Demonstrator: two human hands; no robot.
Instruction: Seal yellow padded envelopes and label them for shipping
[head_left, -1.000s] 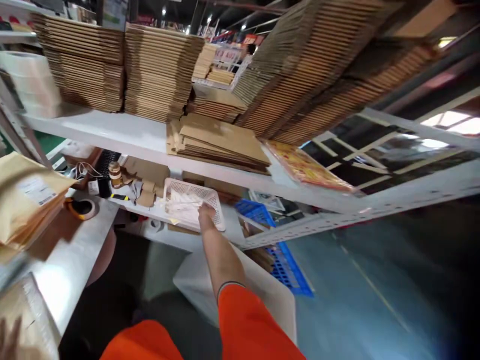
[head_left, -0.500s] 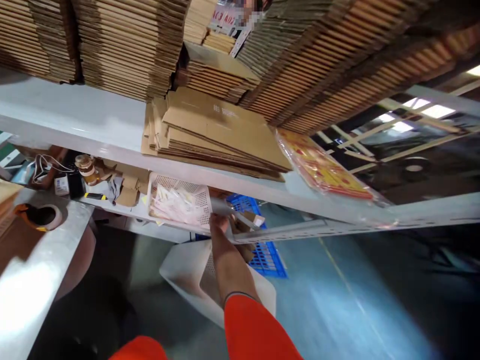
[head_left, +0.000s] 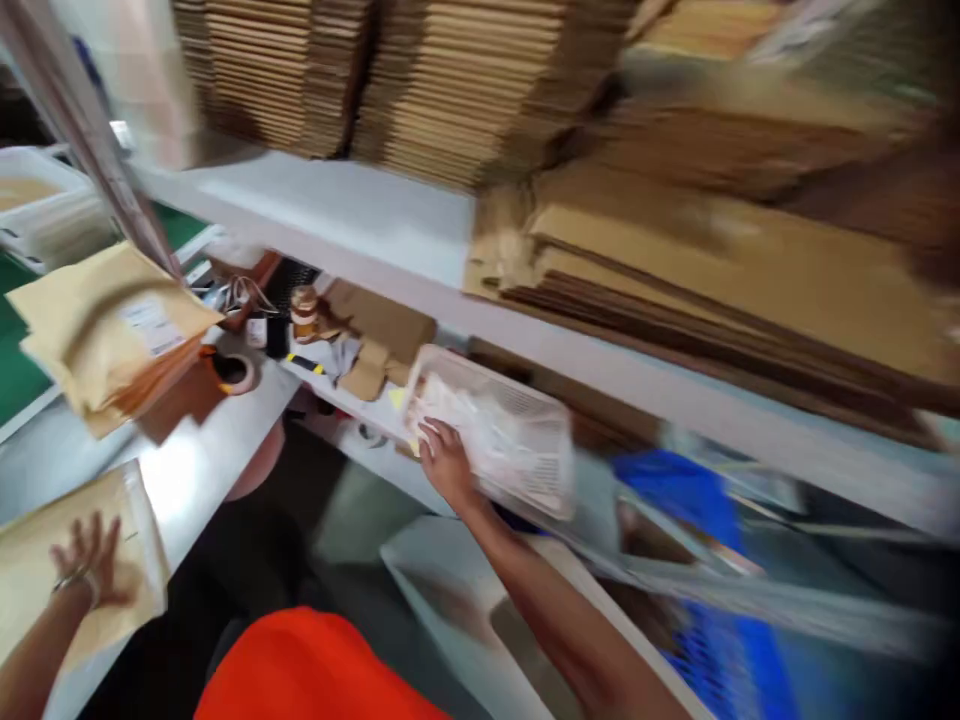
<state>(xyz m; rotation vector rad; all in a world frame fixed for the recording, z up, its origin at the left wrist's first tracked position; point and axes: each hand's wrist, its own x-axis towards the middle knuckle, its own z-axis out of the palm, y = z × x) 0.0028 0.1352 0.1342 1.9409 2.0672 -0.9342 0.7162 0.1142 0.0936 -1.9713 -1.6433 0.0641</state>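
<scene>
My left hand (head_left: 91, 565) lies with fingers spread on a tan padded envelope (head_left: 45, 545) on the left table. My right hand (head_left: 448, 465) reaches over the near left rim of a white perforated plastic basket (head_left: 551, 425), fingers apart and slightly bent, with nothing seen in them. Inside the basket is a heap of thin whitish, pinkish slips or bags (head_left: 476, 425), too blurred to name. Beyond my left hand, a pile of tan envelopes (head_left: 112, 330), the top one bearing a white label, rests on a brown box (head_left: 184, 395).
A tape roll (head_left: 236, 373) stands beside the box. On the lower shelf are a jar (head_left: 304, 312), a black-and-yellow cutter (head_left: 305, 364) and cardboard scraps (head_left: 365, 370). Flattened cartons (head_left: 480, 80) fill the upper shelf. A white bin (head_left: 427, 560) and a blue crate (head_left: 720, 640) stand below.
My view has swung left, bringing my left hand and the envelopes into sight. My right hand has moved from the shelf post beside the basket to the basket's near left rim.
</scene>
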